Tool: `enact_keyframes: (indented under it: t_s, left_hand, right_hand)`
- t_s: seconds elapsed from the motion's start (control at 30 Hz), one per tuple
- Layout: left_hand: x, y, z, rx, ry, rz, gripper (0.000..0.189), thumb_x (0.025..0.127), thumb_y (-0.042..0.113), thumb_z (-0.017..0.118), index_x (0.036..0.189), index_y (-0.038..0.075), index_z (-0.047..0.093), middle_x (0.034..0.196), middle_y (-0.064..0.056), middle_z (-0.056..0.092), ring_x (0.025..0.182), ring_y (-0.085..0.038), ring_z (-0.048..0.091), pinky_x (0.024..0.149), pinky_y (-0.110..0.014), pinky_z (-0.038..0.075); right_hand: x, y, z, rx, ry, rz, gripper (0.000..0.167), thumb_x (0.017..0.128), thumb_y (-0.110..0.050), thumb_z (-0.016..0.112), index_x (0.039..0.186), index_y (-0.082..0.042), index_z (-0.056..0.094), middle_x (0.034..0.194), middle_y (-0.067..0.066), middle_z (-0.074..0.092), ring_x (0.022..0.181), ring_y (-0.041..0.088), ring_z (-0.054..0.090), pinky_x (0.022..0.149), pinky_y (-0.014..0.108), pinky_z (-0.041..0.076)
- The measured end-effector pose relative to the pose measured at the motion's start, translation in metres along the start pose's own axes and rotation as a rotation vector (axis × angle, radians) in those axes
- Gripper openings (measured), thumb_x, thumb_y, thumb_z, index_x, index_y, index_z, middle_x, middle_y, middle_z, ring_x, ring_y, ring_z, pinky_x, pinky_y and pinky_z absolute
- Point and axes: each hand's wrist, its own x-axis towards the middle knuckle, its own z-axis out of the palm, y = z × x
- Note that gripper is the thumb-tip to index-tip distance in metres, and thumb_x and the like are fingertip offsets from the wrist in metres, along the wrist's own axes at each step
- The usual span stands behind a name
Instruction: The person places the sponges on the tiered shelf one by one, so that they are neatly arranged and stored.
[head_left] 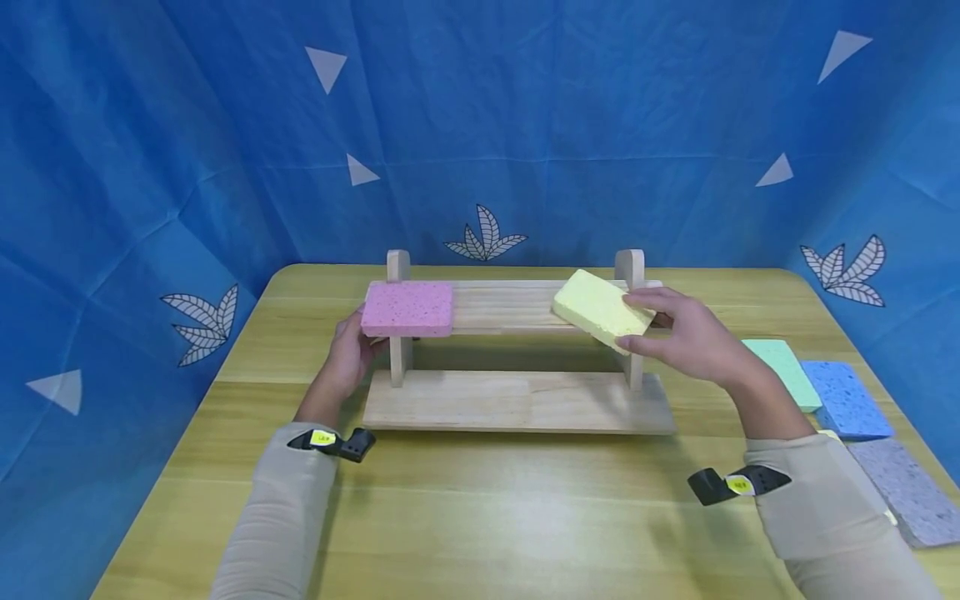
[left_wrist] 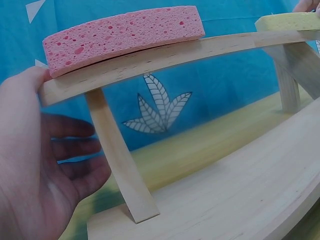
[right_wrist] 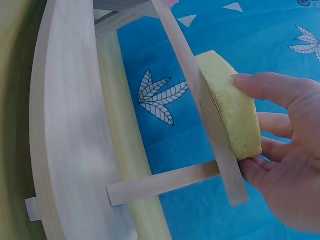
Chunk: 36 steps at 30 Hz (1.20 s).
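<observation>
A pale two-tier wooden shelf (head_left: 517, 400) stands on the table. On the left end of its upper board lies a pink sponge (head_left: 408, 308), speckled with dark pores. My left hand (left_wrist: 35, 155) holds that end of the shelf, thumb at the board's end against the sponge and fingers below, by the upright. At the other end my right hand (head_left: 693, 337) grips a yellow sponge (head_left: 600, 307) between thumb and fingers. This sponge sits askew at the upper board, one corner toward the back; in the right wrist view its underside is close against the wood.
On the table to the right lie a green sponge (head_left: 783, 371), a blue sponge (head_left: 847, 398) and a grey sponge (head_left: 907, 492). Another pale yellow piece is mostly hidden by the right sleeve. A blue curtain (head_left: 480, 108) surrounds the table's back and sides.
</observation>
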Motion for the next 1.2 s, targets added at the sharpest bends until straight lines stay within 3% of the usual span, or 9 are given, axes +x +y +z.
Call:
enact_keyframes:
  t_s: [0.2,0.43,0.57,0.73,1.0,1.2]
  left_hand:
    - [0.000,0.000,0.000,0.019,0.002,-0.005,0.045,0.101,0.029,0.027,0.133,0.007,0.050,0.111,0.003,0.058,0.104,-0.013,0.054,0.098,-0.037,0.040]
    - [0.001,0.000,0.000,0.023,0.015,-0.007,0.044,0.102,0.031,0.027,0.130,0.009,0.052,0.112,0.002,0.058,0.104,-0.014,0.055,0.095,-0.037,0.042]
    - [0.000,0.000,0.000,0.017,0.019,-0.005,0.041,0.102,0.032,0.027,0.125,0.014,0.056,0.109,0.003,0.059,0.101,-0.012,0.056,0.093,-0.035,0.044]
    - [0.000,0.001,0.000,-0.020,0.028,0.003,0.036,0.103,0.034,0.028,0.113,0.020,0.059,0.101,0.004,0.061,0.094,-0.010,0.057,0.087,-0.032,0.046]
    - [0.000,0.000,0.000,-0.009,0.022,0.000,0.037,0.102,0.035,0.029,0.115,0.020,0.060,0.105,0.004,0.061,0.097,-0.011,0.057,0.088,-0.031,0.046]
    - [-0.001,0.001,0.001,-0.003,0.027,-0.007,0.037,0.102,0.031,0.028,0.119,0.018,0.058,0.108,0.004,0.060,0.100,-0.012,0.056,0.091,-0.031,0.045]
  right_hand:
    - [0.005,0.002,-0.003,0.048,-0.054,-0.025,0.065,0.084,-0.023,0.071,0.139,-0.001,0.043,0.142,0.017,0.038,0.095,0.028,0.055,0.071,0.020,0.048]
    - [0.013,0.003,-0.010,0.026,-0.123,-0.076,0.068,0.084,-0.022,0.071,0.142,-0.005,0.039,0.133,0.014,0.047,0.081,0.023,0.052,0.063,0.024,0.045]
    - [0.017,0.005,-0.013,0.041,-0.172,-0.096,0.069,0.086,-0.021,0.070,0.143,-0.005,0.036,0.132,0.015,0.048,0.087,0.024,0.055,0.068,0.023,0.047]
    - [0.023,0.004,-0.015,0.037,-0.212,-0.103,0.067,0.087,-0.021,0.068,0.143,-0.004,0.037,0.143,0.016,0.040,0.104,0.029,0.058,0.077,0.022,0.049]
    - [0.030,0.000,-0.015,0.004,-0.270,-0.133,0.063,0.089,-0.022,0.066,0.143,-0.005,0.038,0.150,0.014,0.030,0.124,0.035,0.047,0.095,0.046,0.045]
    - [0.039,-0.006,-0.012,-0.021,-0.308,-0.189,0.061,0.088,-0.019,0.066,0.142,-0.005,0.040,0.150,0.013,0.033,0.130,0.034,0.040,0.099,0.049,0.040]
